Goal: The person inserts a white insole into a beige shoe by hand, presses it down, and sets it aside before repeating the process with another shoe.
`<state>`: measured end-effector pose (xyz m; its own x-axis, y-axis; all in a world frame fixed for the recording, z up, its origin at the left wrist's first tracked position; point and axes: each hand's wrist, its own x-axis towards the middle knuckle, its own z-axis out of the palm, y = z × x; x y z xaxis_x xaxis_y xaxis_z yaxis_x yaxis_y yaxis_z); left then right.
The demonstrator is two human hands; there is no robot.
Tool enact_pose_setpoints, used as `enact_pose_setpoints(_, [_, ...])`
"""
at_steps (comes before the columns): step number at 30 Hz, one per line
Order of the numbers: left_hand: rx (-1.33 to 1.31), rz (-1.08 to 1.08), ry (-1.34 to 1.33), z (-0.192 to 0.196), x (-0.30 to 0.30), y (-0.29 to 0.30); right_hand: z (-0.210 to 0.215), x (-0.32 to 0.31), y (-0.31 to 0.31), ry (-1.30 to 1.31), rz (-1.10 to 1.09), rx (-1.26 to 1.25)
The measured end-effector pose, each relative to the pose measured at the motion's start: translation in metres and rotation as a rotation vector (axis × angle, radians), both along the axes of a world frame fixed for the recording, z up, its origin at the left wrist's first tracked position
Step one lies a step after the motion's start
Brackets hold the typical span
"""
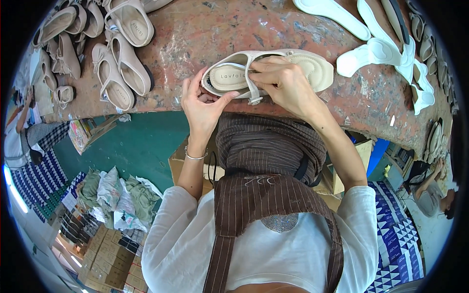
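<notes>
A beige sandal [293,54] lies sideways at the near edge of the worktable, its heel to the left and its broad padded toe end to the right. My left hand [207,105] grips the heel, thumb along the near side and fingers round the back. A pale insole [228,77] with printed letters shows inside the heel. The fingers of my right hand [281,80] are bent and closed over the middle of the sandal, by its narrow strap [253,88]. A small buckle [255,101] hangs at the near side. My right fingertips are partly hidden, so what exactly they pinch is unclear.
Beige shoes [117,73] stand in groups on the left of the worn, stained worktable [195,29]. White insoles [369,56] lie loosely at the right, with more shoes [434,139] along the far right edge. Bags [119,195] and cartons [105,254] are on the floor. Other people are at both sides.
</notes>
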<state>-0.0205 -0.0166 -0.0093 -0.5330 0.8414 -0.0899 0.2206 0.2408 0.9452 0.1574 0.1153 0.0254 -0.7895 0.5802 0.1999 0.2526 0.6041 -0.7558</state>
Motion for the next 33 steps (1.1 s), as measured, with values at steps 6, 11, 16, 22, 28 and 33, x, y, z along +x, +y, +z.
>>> enact_pose_setpoints(6, [0.02,0.059,0.003,-0.005,-0.002,0.007,-0.01,-0.014,-0.004,-0.096,0.075,-0.048])
enact_pose_setpoints(11, [-0.033,0.211,-0.173,-0.002,-0.003,0.017,-0.017,-0.014,-0.012,-0.129,0.114,0.144])
enact_pose_setpoints(16, [-0.108,0.247,-0.209,0.001,-0.007,0.024,-0.011,-0.012,-0.016,-0.181,0.276,0.283])
enact_pose_setpoints(22, [-0.054,0.179,-0.033,-0.008,-0.013,0.027,-0.01,-0.022,-0.027,-0.292,0.29,0.272])
enact_pose_setpoints(28, [-0.106,0.133,-0.004,0.005,-0.011,0.027,0.005,0.006,-0.037,-0.509,0.0,0.554])
enact_pose_setpoints(33, [-0.245,-0.085,0.3,0.008,0.008,0.002,0.004,0.021,-0.012,-0.211,-0.383,0.48])
